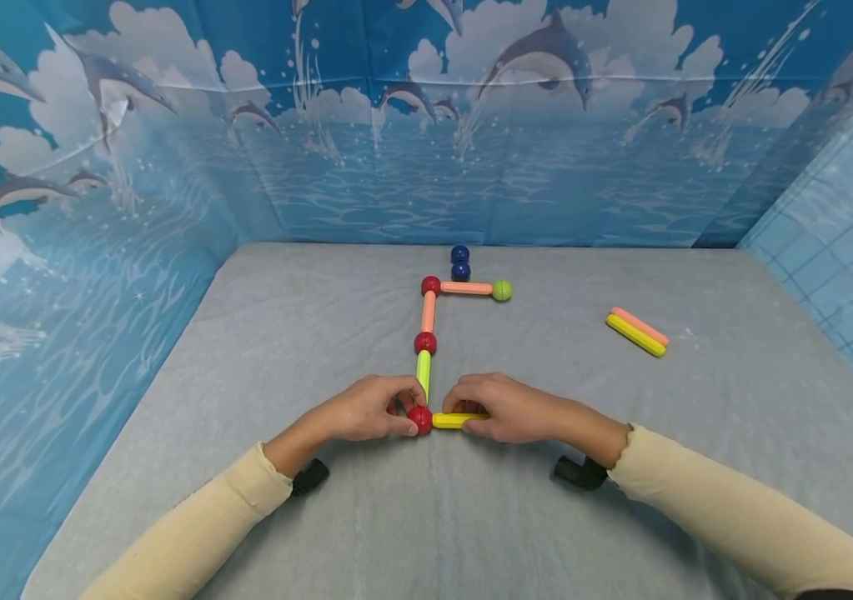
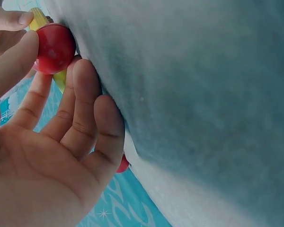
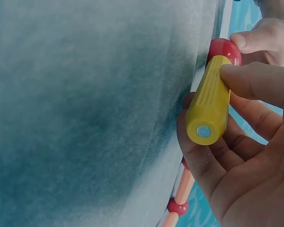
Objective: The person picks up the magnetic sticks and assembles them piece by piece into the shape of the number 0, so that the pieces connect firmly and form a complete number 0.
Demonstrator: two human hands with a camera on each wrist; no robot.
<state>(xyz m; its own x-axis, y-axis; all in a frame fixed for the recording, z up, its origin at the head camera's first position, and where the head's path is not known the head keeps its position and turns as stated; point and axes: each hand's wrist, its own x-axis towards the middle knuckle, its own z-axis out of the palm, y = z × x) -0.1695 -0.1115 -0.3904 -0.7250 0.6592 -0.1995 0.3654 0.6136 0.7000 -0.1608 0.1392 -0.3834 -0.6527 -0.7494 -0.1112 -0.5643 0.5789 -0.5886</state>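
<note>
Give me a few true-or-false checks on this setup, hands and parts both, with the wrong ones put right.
1. The left hand pinches a red ball. True.
2. The right hand grips a yellow rod. True.
3. No ball here is blue. False: two blue balls lie near the far edge of the gray cloth.
4. A green ball sits at one end of an orange rod. True.
5. Every rod touches a ball. False: two loose rods, one yellow, one orange, lie side by side off to the right in the head view.
</note>
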